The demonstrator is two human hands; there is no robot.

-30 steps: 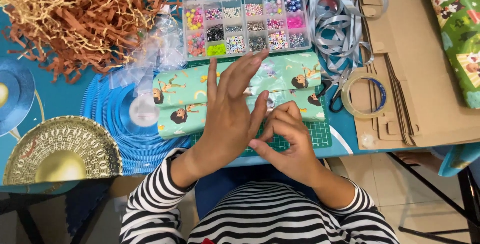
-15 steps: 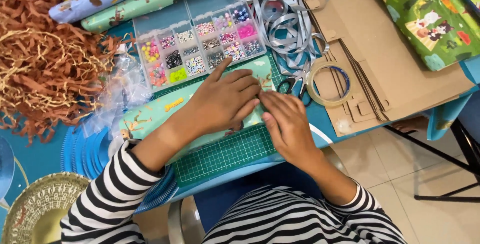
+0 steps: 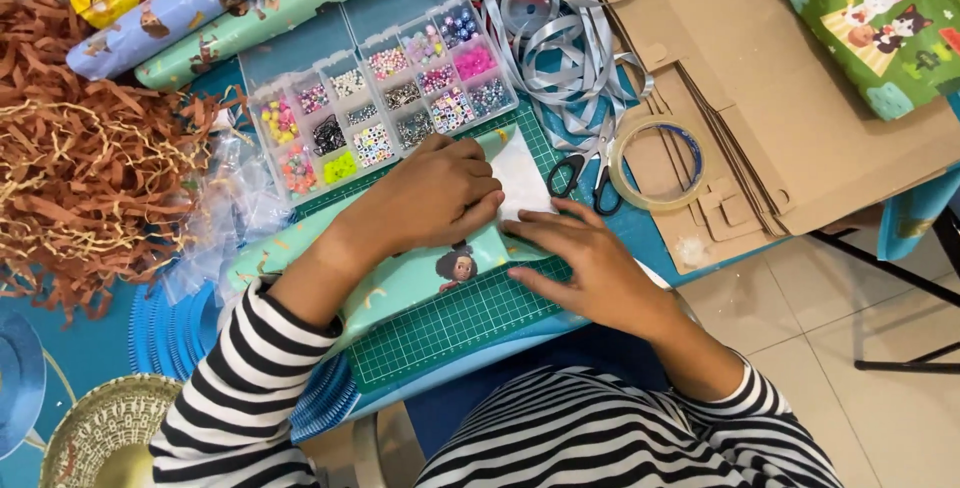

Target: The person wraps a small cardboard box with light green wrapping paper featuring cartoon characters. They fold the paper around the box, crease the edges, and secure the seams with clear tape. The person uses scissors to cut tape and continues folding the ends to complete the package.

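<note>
Head view: hands (image 3: pixel 520 223) amid crowded clutter

- A single view, from a camera worn on the person's head, looking steeply down.
- It sits close above the worktable (image 3: pixel 60 348), with striped sleeves entering from the bottom edge.
- The frame is tilted, so the table edge runs diagonally.
- Tiled floor (image 3: pixel 860 298) shows at the lower right.
</note>
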